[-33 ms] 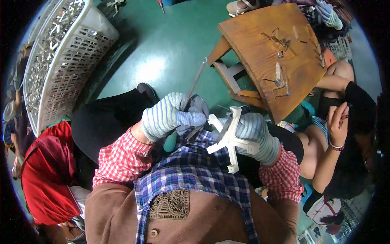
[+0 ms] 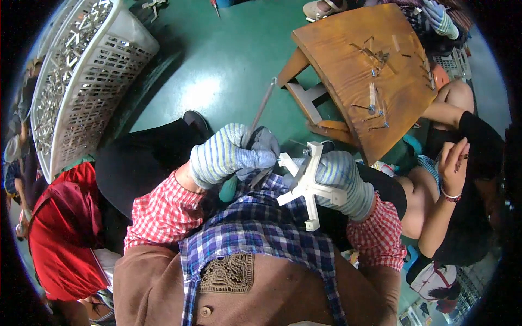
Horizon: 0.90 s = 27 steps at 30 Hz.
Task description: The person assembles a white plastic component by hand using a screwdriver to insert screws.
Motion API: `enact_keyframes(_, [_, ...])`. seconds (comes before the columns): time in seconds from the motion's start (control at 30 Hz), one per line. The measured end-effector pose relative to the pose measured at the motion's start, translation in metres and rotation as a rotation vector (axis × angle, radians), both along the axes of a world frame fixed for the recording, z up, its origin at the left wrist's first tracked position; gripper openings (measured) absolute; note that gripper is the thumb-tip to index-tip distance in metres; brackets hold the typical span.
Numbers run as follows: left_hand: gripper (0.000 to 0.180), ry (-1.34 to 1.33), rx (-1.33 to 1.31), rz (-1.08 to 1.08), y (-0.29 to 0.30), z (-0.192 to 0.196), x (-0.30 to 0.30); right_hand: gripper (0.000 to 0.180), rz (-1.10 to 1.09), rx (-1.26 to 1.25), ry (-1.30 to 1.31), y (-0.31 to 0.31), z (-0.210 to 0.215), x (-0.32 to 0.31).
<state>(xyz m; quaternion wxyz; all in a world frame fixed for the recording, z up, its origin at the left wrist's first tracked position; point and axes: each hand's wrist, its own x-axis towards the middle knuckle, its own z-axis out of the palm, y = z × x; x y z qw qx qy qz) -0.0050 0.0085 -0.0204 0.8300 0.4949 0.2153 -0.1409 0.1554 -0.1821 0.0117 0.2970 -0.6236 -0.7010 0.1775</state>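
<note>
Apparently a fitting step: frame in right glove, screwdriver in left

Left hand [image 2: 234, 155]: fingers curled round a long-shafted screwdriver [image 2: 263, 108], shaft pointing up and away, its green handle [image 2: 228, 189] below the palm. Thumb and forefinger pressed together just beside one arm-end of a white star-shaped frame [image 2: 305, 187]; something small and bluish shows there (too small to name). Right hand [image 2: 342, 176]: gloved fingers closed on the frame from behind; exact placement hidden. Frame hangs over the checked apron [image 2: 250, 217].

My reading: a small piece is being seated at that arm-end. Next move would call for a firm right grip, arm-end lined up with the pinch.

Room: wooden table's [image 2: 331, 49] near corner lies close beyond the right hand, a neighbour's bare hand [image 2: 452, 163] farther right. White basket [image 2: 129, 27] well apart, left. Widest gap is ahead, over green floor [image 2: 234, 60], so the shaft swings most freely that way.
</note>
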Motion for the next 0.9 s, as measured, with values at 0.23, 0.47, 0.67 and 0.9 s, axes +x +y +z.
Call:
enact_keyframes(0.23, [0.022, -0.009, 0.148, -0.092, 0.003, 0.004, -0.002, 0.018, 0.016, -0.076, 0.165, -0.006, -0.010, -0.002])
enact_keyframes(0.47, [0.023, 0.004, 0.296, -0.266, 0.009, 0.000, -0.005, 0.031, 0.011, -0.210, 0.361, -0.028, -0.036, 0.000])
enact_keyframes(0.67, [0.020, -0.259, 0.113, -0.332, 0.005, -0.013, -0.005, 0.031, 0.175, -0.343, 0.520, -0.028, -0.044, 0.008])
enact_keyframes(0.9, [0.022, -0.253, -0.120, -0.315, 0.002, -0.022, -0.005, 0.033, 0.118, -0.527, 0.919, -0.023, -0.062, 0.004])
